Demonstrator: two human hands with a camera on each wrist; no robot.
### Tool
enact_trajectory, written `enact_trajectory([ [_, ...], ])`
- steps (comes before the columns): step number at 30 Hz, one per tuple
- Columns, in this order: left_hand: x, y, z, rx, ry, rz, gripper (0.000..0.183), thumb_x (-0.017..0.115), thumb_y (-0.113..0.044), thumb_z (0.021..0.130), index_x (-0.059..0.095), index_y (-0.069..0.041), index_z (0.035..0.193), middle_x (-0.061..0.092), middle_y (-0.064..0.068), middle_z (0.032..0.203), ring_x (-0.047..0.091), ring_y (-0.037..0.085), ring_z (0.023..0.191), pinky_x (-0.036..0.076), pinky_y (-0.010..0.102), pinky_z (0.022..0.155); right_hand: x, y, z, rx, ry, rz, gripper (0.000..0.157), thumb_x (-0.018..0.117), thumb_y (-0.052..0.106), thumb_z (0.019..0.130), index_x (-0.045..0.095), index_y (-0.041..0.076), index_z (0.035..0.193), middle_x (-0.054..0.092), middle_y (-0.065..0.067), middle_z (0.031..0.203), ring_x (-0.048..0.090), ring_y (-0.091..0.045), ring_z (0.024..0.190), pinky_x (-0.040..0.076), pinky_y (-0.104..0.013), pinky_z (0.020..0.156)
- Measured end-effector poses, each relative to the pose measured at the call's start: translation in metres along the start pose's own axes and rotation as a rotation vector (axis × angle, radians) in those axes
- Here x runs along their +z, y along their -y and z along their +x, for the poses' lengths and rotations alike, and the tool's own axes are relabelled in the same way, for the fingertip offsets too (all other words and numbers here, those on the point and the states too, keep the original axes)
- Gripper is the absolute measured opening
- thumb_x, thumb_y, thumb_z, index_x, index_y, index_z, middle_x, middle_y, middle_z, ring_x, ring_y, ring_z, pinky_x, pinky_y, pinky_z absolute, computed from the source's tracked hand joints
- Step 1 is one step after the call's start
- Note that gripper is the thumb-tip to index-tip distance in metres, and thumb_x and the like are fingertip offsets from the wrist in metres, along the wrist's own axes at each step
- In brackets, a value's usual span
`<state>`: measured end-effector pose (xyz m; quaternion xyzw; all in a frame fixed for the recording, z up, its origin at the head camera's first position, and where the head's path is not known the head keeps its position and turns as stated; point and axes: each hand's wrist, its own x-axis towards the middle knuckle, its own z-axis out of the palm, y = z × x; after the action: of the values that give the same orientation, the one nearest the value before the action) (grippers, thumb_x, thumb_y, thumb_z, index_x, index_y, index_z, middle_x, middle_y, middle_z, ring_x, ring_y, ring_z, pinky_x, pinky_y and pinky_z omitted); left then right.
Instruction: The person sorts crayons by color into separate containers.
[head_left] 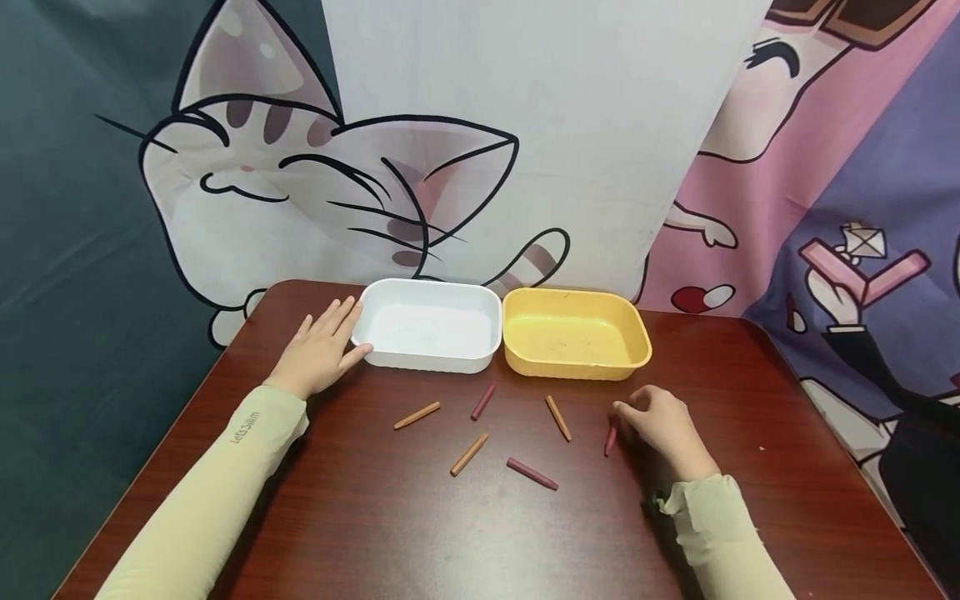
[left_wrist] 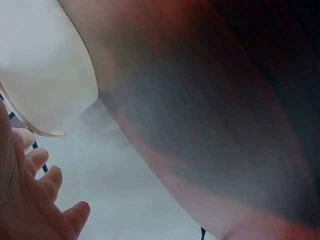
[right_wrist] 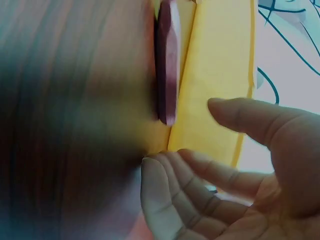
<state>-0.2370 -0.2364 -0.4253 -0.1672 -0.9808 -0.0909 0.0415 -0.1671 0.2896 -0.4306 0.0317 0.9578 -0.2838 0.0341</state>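
L. hand [head_left: 318, 350] was spread at the L. end of a white rectangular plastic tray [head_left: 427, 362]; R. hand [head_left: 666, 427], thumb & fingers parted, was just beside a thin dark-red stick [head_left: 611, 440] on the brown wood-grain surface [head_left: 375, 525], nr. a yellow rectangular plastic tray [head_left: 573, 367].

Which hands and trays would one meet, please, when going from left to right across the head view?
Ordered by their middles: left hand → white tray → yellow tray → right hand.
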Motion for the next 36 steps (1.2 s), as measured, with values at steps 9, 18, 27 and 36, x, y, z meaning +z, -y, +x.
enact_trajectory([
  [9, 0.002, -0.004, 0.005, 0.011, 0.025, -0.008, 0.079, 0.046, -0.052, 0.105, 0.021, -0.001, 0.161, 0.018, 0.017, 0.167, 0.012, 0.036, 0.155, 0.012, 0.064, 0.121, 0.009, 0.009, -0.004, 0.091, 0.053, 0.001, 0.038, 0.070, 0.035, 0.092, 0.063, 0.007, 0.068, 0.054, -0.001, 0.059, 0.052, -0.019, 0.060, 0.043, -0.030, 0.053],
  [18, 0.004, -0.005, 0.008, 0.024, 0.070, -0.001, 0.082, 0.043, -0.053, 0.105, 0.017, 0.002, 0.160, 0.015, 0.019, 0.168, 0.011, 0.036, 0.155, 0.012, 0.062, 0.121, 0.013, 0.010, 0.000, 0.086, 0.038, -0.033, 0.031, 0.070, 0.025, 0.089, 0.065, 0.007, 0.065, 0.055, -0.001, 0.059, 0.053, -0.021, 0.061, 0.041, -0.031, 0.053],
  [27, 0.007, -0.003, 0.009, 0.025, 0.067, -0.011, 0.083, 0.044, -0.053, 0.105, 0.017, 0.004, 0.160, 0.015, 0.021, 0.167, 0.014, 0.039, 0.154, 0.017, 0.062, 0.120, 0.014, 0.010, -0.001, 0.096, 0.040, 0.074, 0.025, 0.064, 0.022, 0.093, 0.064, 0.002, 0.078, 0.059, -0.002, 0.063, 0.058, -0.016, 0.056, 0.047, -0.030, 0.054],
  [36, 0.010, -0.002, 0.010, 0.022, 0.075, -0.028, 0.083, 0.044, -0.052, 0.106, 0.016, 0.005, 0.159, 0.013, 0.022, 0.167, 0.012, 0.038, 0.154, 0.017, 0.061, 0.121, 0.021, 0.011, 0.002, 0.105, -0.010, 0.384, 0.021, 0.063, 0.015, 0.098, 0.064, -0.006, 0.095, 0.065, -0.002, 0.073, 0.061, -0.009, 0.061, 0.054, -0.022, 0.058],
])
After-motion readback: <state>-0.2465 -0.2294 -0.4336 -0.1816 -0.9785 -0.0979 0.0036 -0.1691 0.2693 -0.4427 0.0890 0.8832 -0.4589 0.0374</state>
